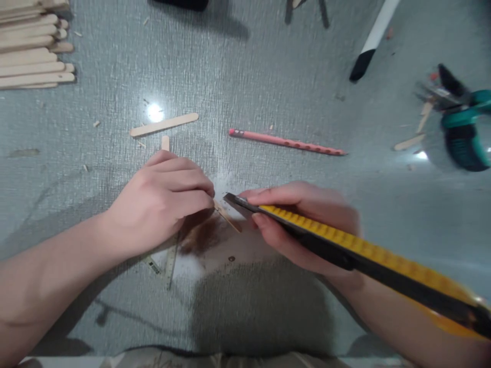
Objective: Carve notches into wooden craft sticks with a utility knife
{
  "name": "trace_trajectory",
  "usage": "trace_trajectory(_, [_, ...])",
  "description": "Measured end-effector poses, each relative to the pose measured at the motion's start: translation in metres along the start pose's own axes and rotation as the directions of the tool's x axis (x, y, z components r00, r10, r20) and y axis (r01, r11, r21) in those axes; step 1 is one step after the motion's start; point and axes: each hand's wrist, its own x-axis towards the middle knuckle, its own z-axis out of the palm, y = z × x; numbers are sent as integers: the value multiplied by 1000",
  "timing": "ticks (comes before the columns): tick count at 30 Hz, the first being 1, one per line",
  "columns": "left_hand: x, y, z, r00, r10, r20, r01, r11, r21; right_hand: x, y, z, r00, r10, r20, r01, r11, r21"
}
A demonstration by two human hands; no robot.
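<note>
My right hand [303, 220] is closed around a yellow and black utility knife [345, 245], its blade tip pointing left toward a thin wooden stick piece [227, 217]. My left hand [164, 199] is curled with fingers pressed down, pinning that stick and a clear ruler [171, 263] that pokes out beneath the hand. The blade tip sits just right of my left fingertips, above the stick. Another short stick end [165, 142] shows past my left knuckles.
A loose wooden craft stick [164, 124] and a pink pencil [287, 142] lie beyond the hands. A stack of craft sticks [34, 46] sits far left. Teal-handled pliers [464, 128] with stick scraps lie at right, a white and black marker [370, 43] behind.
</note>
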Motion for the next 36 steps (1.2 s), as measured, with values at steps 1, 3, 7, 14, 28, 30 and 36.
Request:
trace_trajectory(1, [0,1,0,1000,-8,4,8,1000,5,0,1,0,1000,-7,-3,7,1000,6])
trace_trajectory(3, [0,2,0,1000,-17,10,17,1000,17,-1,4,0,1000,-26,1,26,999,44])
trace_trajectory(7, [0,4,1,1000,-16,15,16,998,61,-1,3,-1,994,-111,-7,111,993,49])
trace_trajectory(14, [1,9,2,996,87,29,-92,976,198,0,1,-1,984,-177,-26,171,972,-160])
trace_trajectory(28, [1,14,5,992,114,63,-124,974,191,-4,6,3,965,-236,112,252,953,-168])
trace_trajectory(30, [2,15,5,993,95,67,-107,972,209,-5,7,4,958,-237,160,264,948,-176])
trace_trajectory(36, [3,19,5,993,67,93,-89,962,259,-4,7,7,946,-260,194,310,900,-307])
